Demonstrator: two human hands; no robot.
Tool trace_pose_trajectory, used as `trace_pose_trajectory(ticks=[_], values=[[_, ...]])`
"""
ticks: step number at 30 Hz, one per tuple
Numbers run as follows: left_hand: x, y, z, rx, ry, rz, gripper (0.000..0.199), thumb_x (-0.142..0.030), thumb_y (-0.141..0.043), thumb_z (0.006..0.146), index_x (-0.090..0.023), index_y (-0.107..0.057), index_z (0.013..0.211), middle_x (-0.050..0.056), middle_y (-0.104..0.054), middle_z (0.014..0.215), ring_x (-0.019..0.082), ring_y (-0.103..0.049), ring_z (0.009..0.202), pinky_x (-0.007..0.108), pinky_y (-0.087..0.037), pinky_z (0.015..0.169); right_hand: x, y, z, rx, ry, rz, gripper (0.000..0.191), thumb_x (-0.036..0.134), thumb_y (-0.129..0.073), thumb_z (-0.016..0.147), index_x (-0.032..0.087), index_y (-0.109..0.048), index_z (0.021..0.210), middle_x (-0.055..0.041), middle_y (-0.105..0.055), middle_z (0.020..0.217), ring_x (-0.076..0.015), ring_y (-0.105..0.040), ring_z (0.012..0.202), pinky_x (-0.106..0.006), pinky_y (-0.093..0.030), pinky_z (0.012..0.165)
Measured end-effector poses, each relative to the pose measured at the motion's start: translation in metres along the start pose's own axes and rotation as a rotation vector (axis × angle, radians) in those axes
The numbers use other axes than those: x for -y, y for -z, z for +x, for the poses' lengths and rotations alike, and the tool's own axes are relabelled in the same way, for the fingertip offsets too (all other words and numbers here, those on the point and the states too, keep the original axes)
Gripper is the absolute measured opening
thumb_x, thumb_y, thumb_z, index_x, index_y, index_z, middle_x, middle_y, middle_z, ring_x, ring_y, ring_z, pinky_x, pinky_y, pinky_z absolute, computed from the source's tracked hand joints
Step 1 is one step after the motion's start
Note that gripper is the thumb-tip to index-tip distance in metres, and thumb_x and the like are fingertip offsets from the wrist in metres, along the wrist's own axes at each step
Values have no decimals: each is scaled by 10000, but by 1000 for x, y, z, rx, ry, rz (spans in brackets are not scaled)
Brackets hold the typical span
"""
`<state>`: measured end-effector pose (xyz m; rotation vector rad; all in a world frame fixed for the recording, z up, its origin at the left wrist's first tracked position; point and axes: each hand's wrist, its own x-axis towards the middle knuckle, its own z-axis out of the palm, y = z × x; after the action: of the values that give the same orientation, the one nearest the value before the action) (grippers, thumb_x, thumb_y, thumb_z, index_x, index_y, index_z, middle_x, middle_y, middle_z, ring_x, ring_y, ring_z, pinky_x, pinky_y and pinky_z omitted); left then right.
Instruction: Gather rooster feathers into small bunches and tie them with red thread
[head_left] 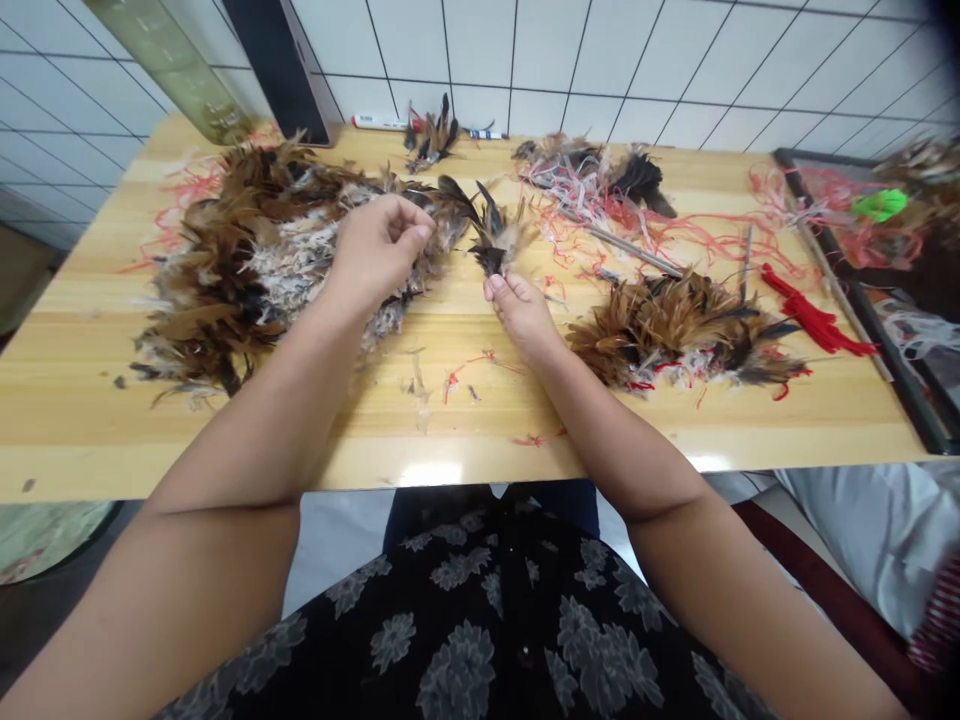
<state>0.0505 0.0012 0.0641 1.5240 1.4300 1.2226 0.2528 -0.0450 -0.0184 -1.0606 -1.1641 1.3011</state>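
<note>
My right hand pinches the base of a small bunch of dark and brown feathers, whose tips point up and away from me. To its left, my left hand hovers over a large heap of brown feathers with fluffy pale bases. Its fingers are curled and the thumb meets the index finger; whatever might be between them is too small to make out. Right of my right hand lies a pile of brown feather bunches, with white and red bits along its near side.
Tangled pink and white strings lie at the back, near a thin stick. Red strands sit by a dark-framed tray. A red-capped marker rests along the tiled wall. Feather scraps and red threads dot the table front.
</note>
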Motion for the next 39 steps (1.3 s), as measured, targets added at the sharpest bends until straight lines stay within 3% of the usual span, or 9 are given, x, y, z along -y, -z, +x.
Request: trace_pose_trajectory(ticks=[5, 8, 11, 15, 19, 23, 27, 32, 39], values=[[-13, -16, 32, 98, -47, 476, 582, 132, -865, 1016, -278, -630, 677, -48, -554, 704, 245, -610, 959, 317, -481, 1191, 7, -3, 2, -57, -49, 28, 630, 685, -768, 1256, 276, -515, 849, 102, -348, 695, -124, -327, 689, -274, -290, 677], [6, -40, 54, 164, -36, 600, 645, 106, -940, 927, -285, -522, 630, 63, -694, 847, 386, -752, 1323, 465, -441, 1412, 8, -3, 6, -139, -80, 47, 739, 893, -725, 1192, 291, -473, 844, 109, -320, 684, -122, -307, 680, -274, -274, 652], [29, -54, 71, 117, 20, 537, 698, 193, -867, 715, -309, -392, 615, 43, -595, 793, 516, -727, 1501, 580, -423, 1463, 7, -2, 10, -182, -89, 52, 770, 953, -687, 1173, 292, -463, 846, 107, -314, 690, -121, -315, 687, -263, -281, 652], [26, -45, 63, 76, 23, 437, 618, 222, -827, 740, -303, -537, 593, -25, -414, 654, 418, -733, 1272, 495, -442, 1391, 2, -3, 11, -161, -65, 48, 745, 916, -717, 1183, 285, -501, 851, 95, -339, 712, -121, -357, 694, -267, -310, 657], [-2, -25, 26, 74, 146, 158, 524, 134, -746, 1095, -236, -668, 732, -32, -599, 637, 207, -537, 723, 334, -519, 894, -1, -5, 9, -140, -62, 27, 660, 785, -760, 1223, 288, -525, 859, 91, -341, 715, -132, -378, 683, -295, -326, 666], [-3, -11, -8, 271, 274, -242, 515, 55, -827, 1151, -203, -649, 743, -10, -692, 692, 135, -583, 601, 265, -420, 631, -3, -4, 5, -107, -9, -85, 557, 606, -773, 1260, 266, -602, 854, 79, -390, 714, -148, -449, 732, -308, -391, 765], [21, -11, -26, 354, 255, -401, 445, -13, -1047, 1025, -196, -714, 794, 7, -762, 746, 145, -698, 636, 231, -530, 626, -6, -3, 4, -52, 78, -167, 566, 620, -812, 1230, 252, -653, 830, 33, -569, 795, -183, -611, 912, -322, -507, 962], [36, -22, -35, 302, 209, -466, 522, -69, -1167, 947, -213, -681, 823, 5, -786, 793, 169, -749, 687, 268, -545, 654, -9, -1, 4, 4, 111, -207, 600, 714, -857, 1164, 250, -695, 820, 3, -663, 851, -222, -682, 1037, -365, -548, 1103], [19, -32, -44, 242, 182, -388, 514, 97, -972, 982, -251, -631, 818, -66, -748, 757, 185, -739, 795, 331, -572, 870, -16, 5, 6, 91, 178, -286, 606, 720, -852, 1156, 239, -731, 807, 8, -584, 838, -224, -672, 1006, -385, -534, 1118]])
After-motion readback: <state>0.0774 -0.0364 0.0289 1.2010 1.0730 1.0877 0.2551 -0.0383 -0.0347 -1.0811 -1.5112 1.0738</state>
